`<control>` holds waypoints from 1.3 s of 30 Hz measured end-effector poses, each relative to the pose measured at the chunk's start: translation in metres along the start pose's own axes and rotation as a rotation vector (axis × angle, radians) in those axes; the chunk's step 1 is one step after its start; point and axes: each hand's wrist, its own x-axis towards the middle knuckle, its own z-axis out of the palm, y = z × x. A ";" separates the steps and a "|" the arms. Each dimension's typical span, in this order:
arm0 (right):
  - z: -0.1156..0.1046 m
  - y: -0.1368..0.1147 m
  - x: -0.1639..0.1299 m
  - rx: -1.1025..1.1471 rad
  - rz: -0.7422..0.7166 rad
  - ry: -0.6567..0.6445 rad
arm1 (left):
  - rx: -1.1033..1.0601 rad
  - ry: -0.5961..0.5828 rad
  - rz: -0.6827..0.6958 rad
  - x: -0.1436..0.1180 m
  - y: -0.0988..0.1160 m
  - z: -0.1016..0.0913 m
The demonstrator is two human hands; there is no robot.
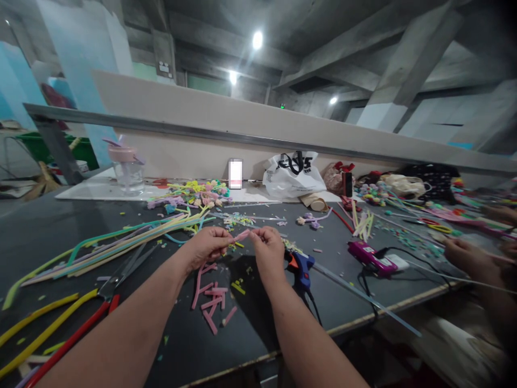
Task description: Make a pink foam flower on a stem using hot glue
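A short pink piece of chenille stem (242, 235) is stretched between my two hands above the dark table. My left hand (209, 247) pinches one end of it, and my right hand (268, 249) pinches the other. Below my hands lie several cut pink chenille pieces (215, 292), with small yellow pieces (238, 288) beside them. A blue and orange glue gun (304, 268) rests just right of my right hand. Left of my left forearm lie large scissors (115, 281) with red and yellow handles, blades open.
Long chenille stems (121, 243) spread at left, beneath a pile of finished flowers (202, 191). A clear cup (130, 170), lit phone (235, 173) and white bag (293, 175) line the back. A purple power strip (371, 258) sits right, near a co-worker's hand (464, 254).
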 end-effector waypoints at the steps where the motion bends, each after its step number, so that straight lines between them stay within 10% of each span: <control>1: 0.000 0.000 0.000 0.002 0.002 0.001 | 0.003 0.001 0.001 0.000 0.000 0.000; 39: 0.008 0.020 0.000 0.324 0.243 -0.110 | 0.055 -0.002 -0.009 0.002 -0.007 -0.003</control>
